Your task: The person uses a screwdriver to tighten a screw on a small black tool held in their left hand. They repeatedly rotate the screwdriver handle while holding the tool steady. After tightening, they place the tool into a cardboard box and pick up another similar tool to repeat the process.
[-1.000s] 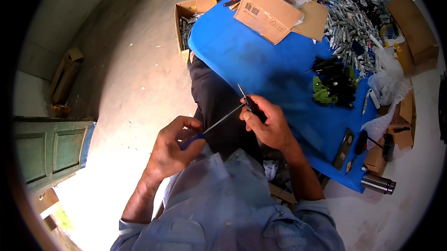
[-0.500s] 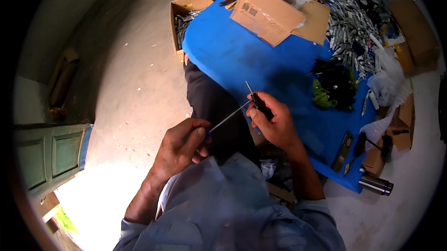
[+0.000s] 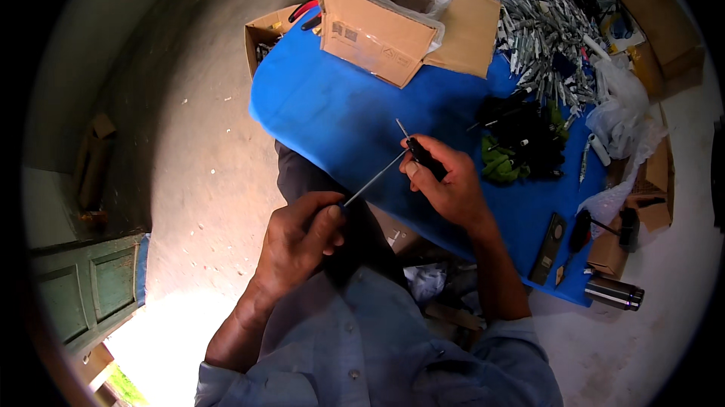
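My left hand (image 3: 296,239) is closed around the dark blue handle of a thin screwdriver, most of it hidden in the fist. Its slim metal shaft (image 3: 373,180) slants up to the right. Above the near edge of the blue tabletop, my right hand (image 3: 457,189) pinches a small black piece (image 3: 427,159) between thumb and fingers. From that piece a thin metal pin (image 3: 402,128) sticks out away from me. The shaft's tip meets the black piece near my fingertips; whether it sits in it or only touches it I cannot tell.
On the blue tabletop (image 3: 313,94) stand an open cardboard box (image 3: 370,52), a heap of silvery pen-like parts (image 3: 540,37) and a pile of black and green pieces (image 3: 521,139). A clear plastic bag (image 3: 623,109), a flat dark tool (image 3: 548,248) and a metal cylinder (image 3: 615,294) lie at right.
The view has shifted, so the table and box appear farther left and more tabletop shows. Both hands keep their grips, and the screwdriver tip stays at the black piece.
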### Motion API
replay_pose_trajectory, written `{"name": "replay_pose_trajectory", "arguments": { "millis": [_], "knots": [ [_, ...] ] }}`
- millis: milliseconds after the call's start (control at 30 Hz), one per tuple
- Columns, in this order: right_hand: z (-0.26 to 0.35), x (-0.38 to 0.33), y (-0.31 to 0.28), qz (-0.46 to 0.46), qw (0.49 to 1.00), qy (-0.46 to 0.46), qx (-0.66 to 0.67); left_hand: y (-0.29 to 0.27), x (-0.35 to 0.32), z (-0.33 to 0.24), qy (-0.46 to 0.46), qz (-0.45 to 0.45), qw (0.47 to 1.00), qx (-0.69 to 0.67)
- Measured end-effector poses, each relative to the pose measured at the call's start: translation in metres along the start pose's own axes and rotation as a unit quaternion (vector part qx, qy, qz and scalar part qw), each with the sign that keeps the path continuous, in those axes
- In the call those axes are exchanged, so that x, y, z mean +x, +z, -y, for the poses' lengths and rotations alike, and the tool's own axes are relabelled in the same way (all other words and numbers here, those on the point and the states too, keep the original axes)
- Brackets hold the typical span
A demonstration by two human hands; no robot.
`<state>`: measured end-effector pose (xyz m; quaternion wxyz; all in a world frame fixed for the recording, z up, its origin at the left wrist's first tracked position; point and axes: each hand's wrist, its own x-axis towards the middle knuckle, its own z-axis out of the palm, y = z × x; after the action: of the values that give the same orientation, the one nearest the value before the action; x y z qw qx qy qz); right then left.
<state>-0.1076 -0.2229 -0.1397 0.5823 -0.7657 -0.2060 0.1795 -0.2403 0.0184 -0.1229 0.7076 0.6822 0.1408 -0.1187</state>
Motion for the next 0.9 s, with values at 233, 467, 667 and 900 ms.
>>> {"name": "replay_pose_trajectory", "arguments": {
  "millis": [233, 467, 667, 900],
  "knots": [
    [-0.010, 0.015, -0.022, 0.023, 0.999, 0.029, 0.012, 0.021, 0.023, -0.008, 0.026, -0.038, 0.998, 0.045],
    [-0.018, 0.027, -0.033, 0.027, 0.999, 0.037, 0.029, 0.026, 0.030, -0.004, 0.016, -0.063, 0.990, 0.121],
    [-0.032, 0.029, -0.034, 0.034, 0.997, 0.018, 0.073, 0.027, 0.034, -0.010, -0.066, -0.044, 0.997, -0.007],
    [-0.039, 0.030, -0.041, 0.072, 0.997, -0.011, 0.036, 0.042, 0.034, -0.018, -0.051, -0.086, 0.994, 0.045]
  ]
}}
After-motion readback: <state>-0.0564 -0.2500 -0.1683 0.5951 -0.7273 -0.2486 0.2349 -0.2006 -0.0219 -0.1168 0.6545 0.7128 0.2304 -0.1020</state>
